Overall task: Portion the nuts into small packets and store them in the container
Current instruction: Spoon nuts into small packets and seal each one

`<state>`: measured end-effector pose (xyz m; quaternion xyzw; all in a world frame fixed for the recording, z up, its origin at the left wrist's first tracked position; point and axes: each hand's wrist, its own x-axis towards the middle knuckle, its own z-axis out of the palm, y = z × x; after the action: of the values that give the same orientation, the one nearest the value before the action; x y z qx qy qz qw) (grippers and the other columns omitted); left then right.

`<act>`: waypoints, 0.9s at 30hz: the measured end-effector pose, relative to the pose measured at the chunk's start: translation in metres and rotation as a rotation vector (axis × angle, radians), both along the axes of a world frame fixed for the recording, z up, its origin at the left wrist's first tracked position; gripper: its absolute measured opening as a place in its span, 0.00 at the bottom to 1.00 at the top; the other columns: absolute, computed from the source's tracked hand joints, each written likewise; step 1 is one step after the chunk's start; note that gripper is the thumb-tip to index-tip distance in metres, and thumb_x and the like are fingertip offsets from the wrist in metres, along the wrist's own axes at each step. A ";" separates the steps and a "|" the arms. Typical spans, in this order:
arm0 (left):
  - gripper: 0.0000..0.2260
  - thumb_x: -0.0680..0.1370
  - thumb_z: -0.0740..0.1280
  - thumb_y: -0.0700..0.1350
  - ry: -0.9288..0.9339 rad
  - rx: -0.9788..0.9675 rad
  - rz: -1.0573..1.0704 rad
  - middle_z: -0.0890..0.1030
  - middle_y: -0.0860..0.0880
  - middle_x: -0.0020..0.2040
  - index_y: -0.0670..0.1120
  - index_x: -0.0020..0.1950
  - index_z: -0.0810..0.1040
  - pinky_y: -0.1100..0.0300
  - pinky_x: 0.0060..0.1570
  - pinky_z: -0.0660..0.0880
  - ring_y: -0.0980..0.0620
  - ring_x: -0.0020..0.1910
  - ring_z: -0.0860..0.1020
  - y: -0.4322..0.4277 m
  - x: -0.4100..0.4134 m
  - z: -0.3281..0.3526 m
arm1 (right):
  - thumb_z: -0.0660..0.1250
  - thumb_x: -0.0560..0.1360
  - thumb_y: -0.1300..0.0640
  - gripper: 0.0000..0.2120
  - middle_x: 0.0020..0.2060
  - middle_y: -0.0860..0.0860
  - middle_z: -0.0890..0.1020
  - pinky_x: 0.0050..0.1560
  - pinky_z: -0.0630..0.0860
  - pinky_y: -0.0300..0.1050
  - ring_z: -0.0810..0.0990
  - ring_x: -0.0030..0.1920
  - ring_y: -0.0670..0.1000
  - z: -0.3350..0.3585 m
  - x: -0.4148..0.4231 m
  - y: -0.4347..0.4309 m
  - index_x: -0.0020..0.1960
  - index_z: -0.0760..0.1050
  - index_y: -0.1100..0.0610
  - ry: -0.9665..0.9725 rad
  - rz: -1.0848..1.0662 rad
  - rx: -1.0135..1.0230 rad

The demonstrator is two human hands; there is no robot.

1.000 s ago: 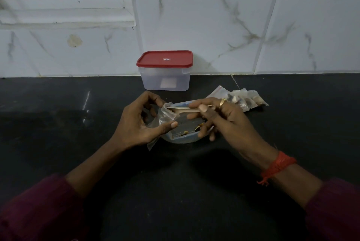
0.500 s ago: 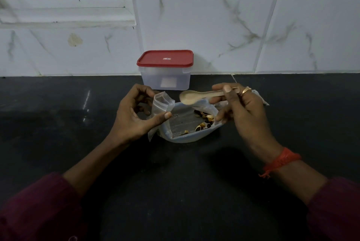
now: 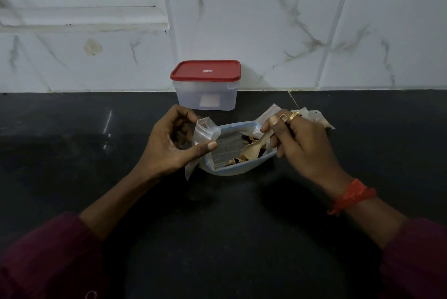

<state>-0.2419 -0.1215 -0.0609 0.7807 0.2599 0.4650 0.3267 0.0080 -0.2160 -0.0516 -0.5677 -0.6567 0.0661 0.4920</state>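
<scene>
Two hands at centre frame: left hand (image 3: 169,146) pinches a small packet (image 3: 205,132), right hand (image 3: 303,145) grips a spoon (image 3: 252,149) among nuts (image 3: 236,160) in the bag (image 3: 233,171); the closed container (image 3: 205,92) stands above them

left hand (image 3: 169,146): palm inward, thumb and fingers pinching small packet (image 3: 205,130) | right hand (image 3: 303,146): fingers curled, gripping spoon (image 3: 254,147), bowl downward | left forearm (image 3: 116,194), right forearm (image 3: 377,221): bare, converging inward

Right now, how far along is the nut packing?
Done: some filled packets lie behind the right hand. In hand: the left hand holds an open packet; the right hand's spoon digs into nuts in the pouch. Left: storing everything; the red-lidded container is closed.
</scene>
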 end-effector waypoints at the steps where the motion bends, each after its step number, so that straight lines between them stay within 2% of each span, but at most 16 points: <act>1: 0.23 0.66 0.78 0.54 -0.002 -0.006 -0.008 0.82 0.55 0.50 0.47 0.54 0.73 0.63 0.41 0.79 0.52 0.45 0.81 0.000 0.000 0.000 | 0.57 0.83 0.51 0.15 0.32 0.49 0.81 0.32 0.77 0.39 0.79 0.28 0.45 -0.001 -0.001 0.000 0.48 0.81 0.54 0.064 0.004 -0.028; 5: 0.22 0.66 0.79 0.52 -0.004 -0.002 -0.031 0.82 0.55 0.50 0.48 0.54 0.73 0.66 0.40 0.78 0.54 0.45 0.82 0.001 0.000 -0.001 | 0.59 0.84 0.53 0.14 0.34 0.52 0.84 0.29 0.72 0.34 0.78 0.26 0.48 -0.001 -0.005 0.001 0.48 0.82 0.53 0.296 -0.032 -0.169; 11: 0.23 0.66 0.78 0.52 0.000 0.000 -0.041 0.82 0.52 0.52 0.48 0.55 0.73 0.66 0.41 0.78 0.54 0.48 0.82 0.001 0.000 -0.001 | 0.60 0.84 0.52 0.13 0.40 0.53 0.87 0.27 0.72 0.40 0.79 0.27 0.49 -0.001 -0.013 0.000 0.51 0.83 0.54 0.593 0.028 -0.420; 20: 0.23 0.66 0.78 0.53 -0.003 0.009 -0.028 0.81 0.56 0.50 0.48 0.54 0.73 0.68 0.41 0.77 0.55 0.47 0.82 0.000 0.000 -0.001 | 0.61 0.83 0.53 0.11 0.45 0.51 0.87 0.27 0.72 0.37 0.80 0.28 0.47 0.001 -0.019 -0.004 0.57 0.82 0.52 0.521 0.170 -0.594; 27: 0.24 0.67 0.78 0.54 0.001 0.037 0.030 0.82 0.56 0.50 0.45 0.55 0.73 0.57 0.40 0.82 0.51 0.45 0.82 0.003 -0.002 -0.002 | 0.60 0.83 0.55 0.12 0.42 0.54 0.87 0.27 0.71 0.38 0.79 0.27 0.49 0.002 -0.020 -0.004 0.53 0.83 0.55 0.511 0.118 -0.566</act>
<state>-0.2436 -0.1187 -0.0625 0.7829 0.2632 0.4739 0.3052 -0.0121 -0.2205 -0.0500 -0.6076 -0.5001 0.4122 0.4591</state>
